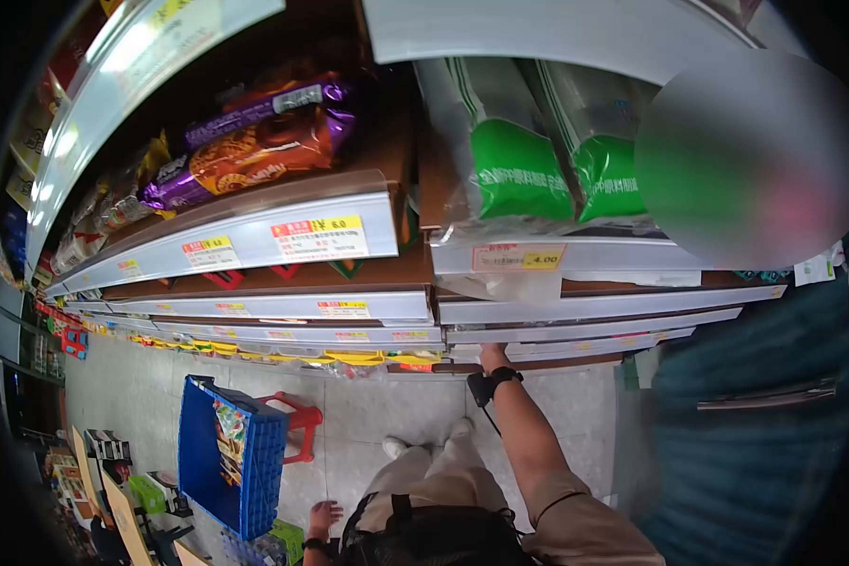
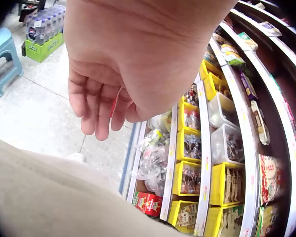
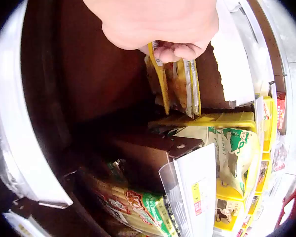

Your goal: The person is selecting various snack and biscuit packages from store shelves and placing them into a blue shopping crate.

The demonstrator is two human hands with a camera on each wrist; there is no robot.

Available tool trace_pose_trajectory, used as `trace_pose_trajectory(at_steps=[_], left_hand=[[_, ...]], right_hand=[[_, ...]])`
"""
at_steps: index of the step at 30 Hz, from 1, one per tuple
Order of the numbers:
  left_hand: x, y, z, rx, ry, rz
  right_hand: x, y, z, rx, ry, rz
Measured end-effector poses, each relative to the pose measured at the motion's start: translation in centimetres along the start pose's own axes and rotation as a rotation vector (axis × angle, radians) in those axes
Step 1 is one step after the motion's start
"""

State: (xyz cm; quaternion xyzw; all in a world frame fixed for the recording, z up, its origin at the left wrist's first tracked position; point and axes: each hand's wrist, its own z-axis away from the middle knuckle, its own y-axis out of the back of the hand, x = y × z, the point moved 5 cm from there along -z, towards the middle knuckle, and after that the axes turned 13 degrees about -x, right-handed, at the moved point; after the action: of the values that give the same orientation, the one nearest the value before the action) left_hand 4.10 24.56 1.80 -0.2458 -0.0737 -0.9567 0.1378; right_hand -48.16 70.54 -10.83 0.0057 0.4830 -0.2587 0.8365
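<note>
Inside a shelf compartment my right hand (image 3: 160, 22) has its fingers curled at the top edge of several flat yellow packets (image 3: 177, 91), which stand upright side by side. In the head view that arm reaches forward and the right hand (image 1: 492, 357) is partly hidden under the upper shelf edges. My left hand (image 2: 123, 74) hangs loosely with relaxed fingers and holds nothing. Low in the head view the left hand (image 1: 325, 516) is beside my leg, near a blue crate (image 1: 266, 462). Below the yellow packets is a yellow bin (image 3: 227, 118) with cream and green bags.
Purple biscuit packs (image 1: 255, 151) and green-labelled bags (image 1: 519, 170) lie on the upper shelves. The blue crate with colourful packets inside rests by a red stool (image 1: 302, 424). A blue stool (image 2: 2, 54) and bottle packs (image 2: 44, 34) stand on the floor. A blurred shape and dark clothing fill the right side.
</note>
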Motion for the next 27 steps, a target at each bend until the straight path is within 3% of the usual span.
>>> trace_pose_trajectory(at_steps=[1, 2, 3, 5, 7, 9, 10, 11, 13, 15, 16, 18, 20, 22, 24, 26, 27], left_hand=[[1.7, -1.0, 0.2, -0.019, -0.007, -0.051], [3.2, -1.9, 0.3, -0.021, -0.017, -0.083], [4.3, -2.6, 0.2, -0.061, -0.041, -0.100], [6.0, -3.2, -1.1, -0.109, -0.029, -0.213], [7.9, -4.1, -3.1, -0.161, -0.087, -0.307], [9.9, -5.5, -4.9, -0.214, -0.234, -0.448], [11.4, -6.8, -5.6, -0.226, -0.327, -0.552], [16.2, -10.6, -2.5, -0.215, -0.351, -0.624], [20.2, -15.1, -1.1, -0.325, -0.373, -0.517], [22.1, -18.2, -1.6, -0.444, -0.336, -0.466], [23.2, -19.7, -1.4, -0.466, -0.340, -0.470], [23.4, -22.3, -0.9, -0.591, -0.119, -0.340], [23.5, -23.9, -0.2, -0.664, -0.169, -0.197], [23.5, -24.0, 0.1, -0.763, -0.252, -0.005], [23.8, -22.2, 0.4, -0.794, -0.315, -0.038], [24.2, -19.2, 1.1, -0.804, -0.390, -0.058], [24.4, -17.4, 1.5, -0.797, -0.431, -0.096]], right_hand=[[-3.0, -1.1, 3.6, -0.088, -0.114, -0.073], [-5.0, -1.8, 5.2, -0.097, 0.133, -0.182], [-5.8, -1.4, 5.8, -0.171, 0.116, -0.210], [-9.0, -0.8, 12.0, -0.122, 0.083, -0.157], [-6.2, 1.1, 15.0, -0.188, -0.161, -0.196], [-7.7, 0.9, 20.8, -0.314, -0.184, -0.246], [-6.6, 1.3, 22.3, -0.369, -0.148, -0.127], [-5.4, 1.7, 24.1, -0.424, -0.114, -0.006], [-2.1, 2.6, 25.9, -0.405, -0.107, 0.092], [0.1, 1.7, 27.2, -0.708, -0.213, 0.164], [-1.3, 1.4, 28.1, -0.690, -0.202, 0.168], [-3.4, -0.6, 31.9, -1.008, -0.397, 0.302], [-5.4, -2.5, 34.3, -1.041, -0.351, 0.327], [-7.8, -4.5, 37.0, -1.077, -0.280, 0.349], [-8.1, -6.0, 38.5, -1.048, -0.303, 0.327], [-5.8, -7.9, 39.8, -1.043, -0.329, 0.312], [-3.6, -8.7, 39.7, -1.033, -0.215, 0.388]])
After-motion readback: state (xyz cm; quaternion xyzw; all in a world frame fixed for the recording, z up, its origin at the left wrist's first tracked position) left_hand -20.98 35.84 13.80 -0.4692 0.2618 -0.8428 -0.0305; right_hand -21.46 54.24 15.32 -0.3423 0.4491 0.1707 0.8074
